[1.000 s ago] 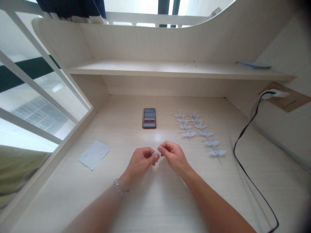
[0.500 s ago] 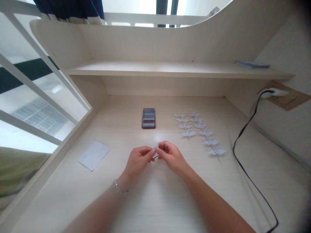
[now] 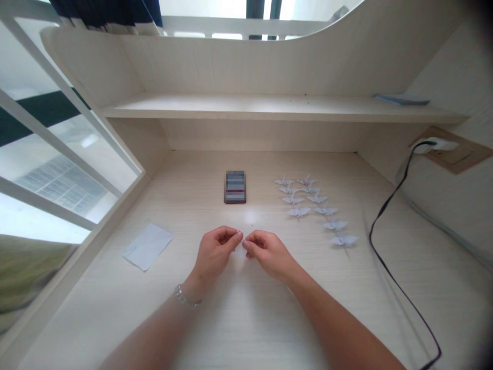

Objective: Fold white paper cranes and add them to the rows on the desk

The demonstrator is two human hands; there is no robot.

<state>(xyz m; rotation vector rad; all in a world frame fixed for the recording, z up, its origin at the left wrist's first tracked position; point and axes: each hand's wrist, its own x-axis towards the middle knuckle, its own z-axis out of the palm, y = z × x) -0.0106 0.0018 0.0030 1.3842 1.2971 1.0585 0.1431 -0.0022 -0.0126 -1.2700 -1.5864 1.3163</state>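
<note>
The left hand (image 3: 214,251) and the right hand (image 3: 267,252) hover close together over the pale wooden desk (image 3: 246,318), and they have just eased slightly apart, so they no longer press in as tightly around the work between them. A small piece of white paper (image 3: 240,250) sits in the narrow gap just below the fingertips, so pale and partly hidden that its shape cannot be made out. Both hands are curled rather than spread, each with its thumb and fingers drawn together, but I cannot tell whether either one is actually pinching the paper. Ahead of the hands lies a blurred dark oblong (image 3: 234,187), and to the right two loose rows of folded paper cranes (image 3: 298,211) run across the desk. A flat sheet of white paper (image 3: 147,246) lies off to the left, well apart from the hands. A metal bracelet (image 3: 185,297) circles the left wrist, and a black cable (image 3: 381,216) trails across the desk at the far right.
</note>
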